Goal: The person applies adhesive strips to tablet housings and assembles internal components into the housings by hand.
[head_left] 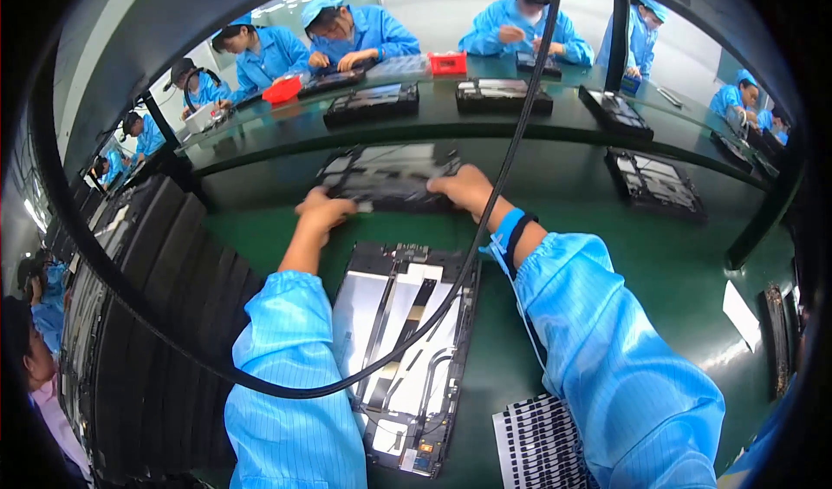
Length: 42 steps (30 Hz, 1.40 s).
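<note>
Both arms, in blue striped sleeves, reach forward over the green bench. My left hand (324, 211) is closed on the near left corner of a black tray (412, 201) that carries a flat tablet-like device, slightly blurred. On the tray's right side, my right hand (465, 188) grips the edge; a blue wrist strap (510, 231) sits on that wrist. Between my forearms lies an opened tablet-like device (403, 333) in a black frame, with silver-white panels, dark ribbon cables and small parts showing. Part of its left side is hidden by my left sleeve.
Black trays (165, 298) stand in a tall stack on the left. A sheet of black stickers (539, 441) lies by my right forearm. A black cable (511, 168) loops across the view. More loaded trays (656, 181) and red bins (448, 62) sit beyond, near co-workers in blue.
</note>
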### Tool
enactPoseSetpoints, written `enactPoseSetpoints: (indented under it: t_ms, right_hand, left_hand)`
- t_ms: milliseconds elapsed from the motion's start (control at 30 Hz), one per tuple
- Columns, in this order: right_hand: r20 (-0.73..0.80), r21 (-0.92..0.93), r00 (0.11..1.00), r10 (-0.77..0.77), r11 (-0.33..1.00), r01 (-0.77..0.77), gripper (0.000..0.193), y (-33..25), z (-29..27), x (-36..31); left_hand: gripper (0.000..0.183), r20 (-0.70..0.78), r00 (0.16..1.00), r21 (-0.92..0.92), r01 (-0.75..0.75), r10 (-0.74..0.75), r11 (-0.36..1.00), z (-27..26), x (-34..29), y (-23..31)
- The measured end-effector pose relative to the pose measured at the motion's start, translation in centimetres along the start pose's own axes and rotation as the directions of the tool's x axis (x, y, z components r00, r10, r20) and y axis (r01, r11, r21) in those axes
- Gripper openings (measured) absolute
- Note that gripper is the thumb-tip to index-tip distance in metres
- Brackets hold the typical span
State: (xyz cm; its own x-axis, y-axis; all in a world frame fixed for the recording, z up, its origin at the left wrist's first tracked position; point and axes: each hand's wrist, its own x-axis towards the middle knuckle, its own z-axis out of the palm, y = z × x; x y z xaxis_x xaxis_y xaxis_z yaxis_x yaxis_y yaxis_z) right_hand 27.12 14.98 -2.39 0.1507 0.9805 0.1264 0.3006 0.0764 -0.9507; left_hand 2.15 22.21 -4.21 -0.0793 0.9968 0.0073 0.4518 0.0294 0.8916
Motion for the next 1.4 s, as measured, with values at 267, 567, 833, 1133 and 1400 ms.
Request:
enactPoseSetpoints:
  t_ms: [267, 567, 833, 1133, 1400]
  right_hand:
    - [-0.310, -0.129, 0.943, 0.123, 0.977, -0.169, 0.035, 3.3, -3.5, 3.1]
    - [-0.344, -0.418, 0.922, 0.176, 0.851, -0.318, 0.055, 1.0, -2.2, 1.6]
    - [-0.236, 0.811, 0.947, 0.217, 0.581, 0.069, 0.009, -3.3, -7.2, -1.5]
    - [-0.297, 0.724, 0.939, 0.176, 0.682, 0.101, 0.013, -8.4, -23.7, -15.8]
    - [-0.475, 0.641, 0.880, 0.015, 0.691, 0.334, 0.017, -3.6, -34.9, -34.5]
  left_hand:
    - [0.081, 0.369, 0.925, 0.105, -0.141, 0.093, 0.984, 2.1, -2.8, 4.0]
    - [0.085, 0.025, 0.998, -0.095, -0.057, 0.060, 0.994, 1.9, -1.3, 3.5]
    - [0.073, -0.074, 0.936, -0.192, -0.351, 0.343, 0.916, 0.0, -6.2, 7.1]
    - [0.056, 0.352, 0.571, 0.042, -0.802, 0.742, 0.596, -5.0, -28.8, 6.5]
    - [0.068, 0.549, 0.565, 0.455, -0.820, 0.616, 0.347, -3.1, -31.5, 3.2]
